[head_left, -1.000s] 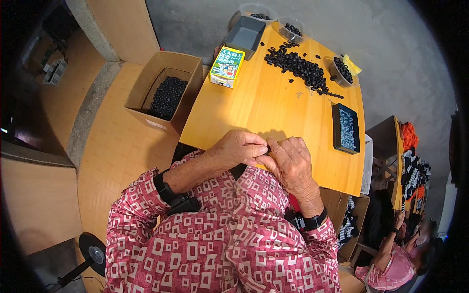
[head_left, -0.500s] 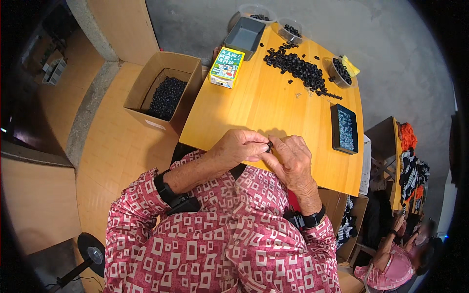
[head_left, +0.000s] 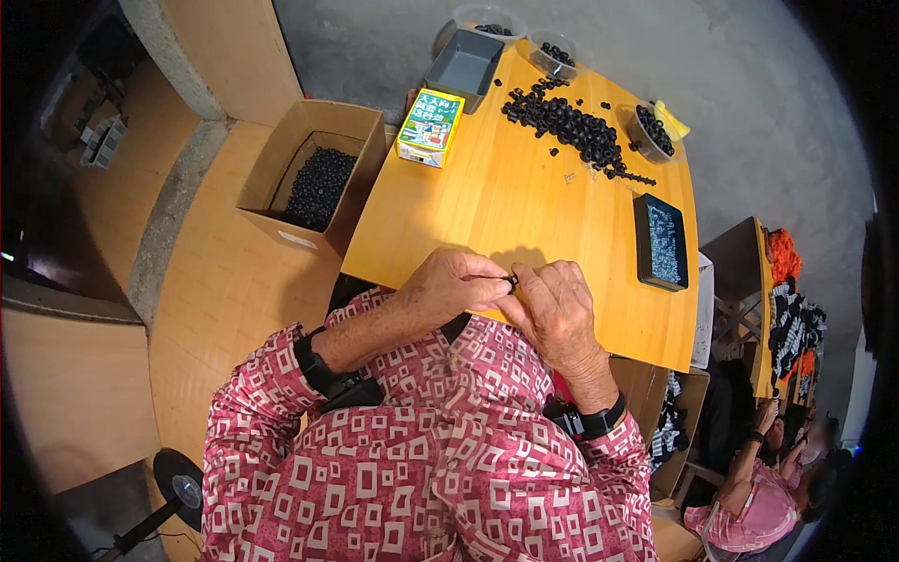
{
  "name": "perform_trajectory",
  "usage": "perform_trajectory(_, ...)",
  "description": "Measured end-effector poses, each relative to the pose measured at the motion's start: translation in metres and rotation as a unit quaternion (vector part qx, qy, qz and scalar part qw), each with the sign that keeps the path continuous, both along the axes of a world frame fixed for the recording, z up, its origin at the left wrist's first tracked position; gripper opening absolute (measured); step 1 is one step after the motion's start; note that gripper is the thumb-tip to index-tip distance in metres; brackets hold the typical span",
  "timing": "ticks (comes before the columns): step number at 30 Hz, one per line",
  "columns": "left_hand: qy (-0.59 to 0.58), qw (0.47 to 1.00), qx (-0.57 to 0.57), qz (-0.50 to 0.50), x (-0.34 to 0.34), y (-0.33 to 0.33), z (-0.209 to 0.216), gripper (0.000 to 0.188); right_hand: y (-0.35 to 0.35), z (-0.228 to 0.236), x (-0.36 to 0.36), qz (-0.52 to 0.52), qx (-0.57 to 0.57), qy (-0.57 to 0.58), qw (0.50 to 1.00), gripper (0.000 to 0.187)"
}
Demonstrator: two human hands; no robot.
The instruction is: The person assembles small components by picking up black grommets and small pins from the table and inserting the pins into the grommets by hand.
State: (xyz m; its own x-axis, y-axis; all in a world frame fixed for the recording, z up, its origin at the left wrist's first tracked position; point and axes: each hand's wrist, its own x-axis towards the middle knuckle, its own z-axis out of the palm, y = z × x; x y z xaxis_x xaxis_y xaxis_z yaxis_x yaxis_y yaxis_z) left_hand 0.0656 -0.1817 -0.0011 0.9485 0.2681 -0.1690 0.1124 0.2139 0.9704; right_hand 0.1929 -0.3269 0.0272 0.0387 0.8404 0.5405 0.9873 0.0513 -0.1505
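My left hand (head_left: 456, 283) and my right hand (head_left: 554, 306) meet at the near edge of the wooden table (head_left: 487, 201), fingertips pinched together on one small black ring (head_left: 511, 279). Both wrists carry black bands and come out of red-and-white patterned sleeves. A heap of the same black rings (head_left: 569, 128) lies across the far side of the table, out of reach of both hands. How the ring is held between the fingers is mostly hidden.
A black tray of small shiny parts (head_left: 661, 242) sits at the right. A grey bin (head_left: 464, 63), clear bowls of rings (head_left: 647, 128) and a green-and-white carton (head_left: 430, 125) stand at the back. A cardboard box of black rings (head_left: 316, 180) is left. Another person (head_left: 760, 487) sits lower right.
The hands stay pressed together at the table edge; the fingers have shifted slightly around the small black ring. Nothing else has moved.
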Motion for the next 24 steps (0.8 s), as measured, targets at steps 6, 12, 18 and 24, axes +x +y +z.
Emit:
perform_trajectory(6, 0.012, 1.0, 0.001, -0.003, 0.001, 0.002, 0.0, 0.028, 0.002, -0.004, 0.0, 0.001, 0.024, 0.036, 0.999, 0.037)
perform_trajectory(12, 0.024, 0.998, -0.058, -0.018, 0.0, 0.005, 0.001, 0.034, 0.004, -0.007, 0.003, 0.012, 0.039, 0.094, 0.995, 0.035)
perform_trajectory(18, 0.045, 0.996, -0.067, -0.03, -0.001, 0.008, 0.011, 0.04, 0.003, -0.007, 0.002, -0.009, 0.06, 0.08, 0.995, 0.034)
perform_trajectory(24, 0.011, 0.997, 0.062, -0.041, 0.001, 0.009, 0.011, 0.033, 0.002, -0.003, 0.001, 0.002, 0.057, 0.041, 0.997, 0.033)
